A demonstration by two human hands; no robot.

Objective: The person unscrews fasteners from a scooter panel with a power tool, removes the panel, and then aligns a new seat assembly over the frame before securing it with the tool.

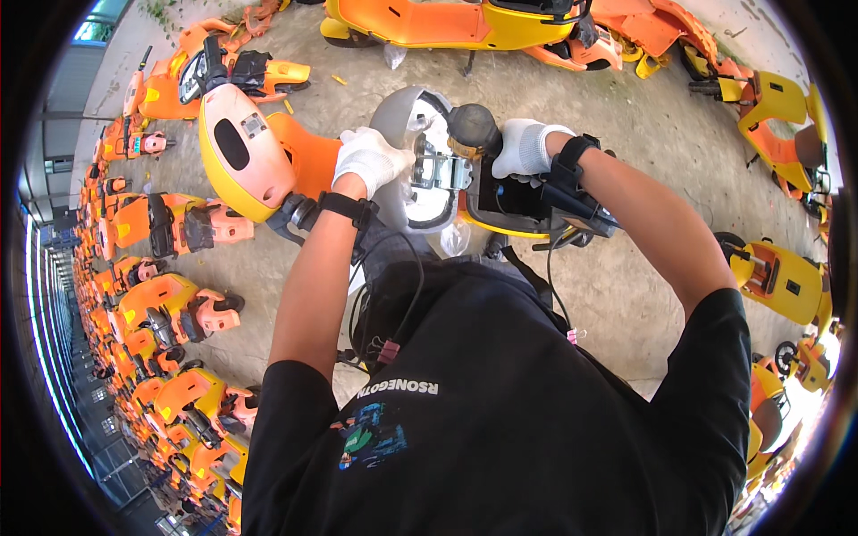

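In front of me a scooter's grey seat [391, 116] is tipped up, its white underside and a metal hinge bracket [438, 171] showing. My left hand [371, 161], in a white knitted glove, is closed at the seat's near left side, fingertips by the bracket. My right hand [527, 150], also gloved, is wrapped round a black and yellow power driver [474, 132]. The driver's rounded body is over the right end of the bracket; its tip is hidden. Below my right hand the dark storage compartment [500, 201] of the scooter lies open.
The scooter's orange and pink front [248, 147] stands to the left. A yellow-orange scooter [420, 22] is across the far side. Rows of scooters [170, 304] fill the left, and more yellow ones [785, 281] stand right. Cables with pink clips [389, 350] hang by my shirt.
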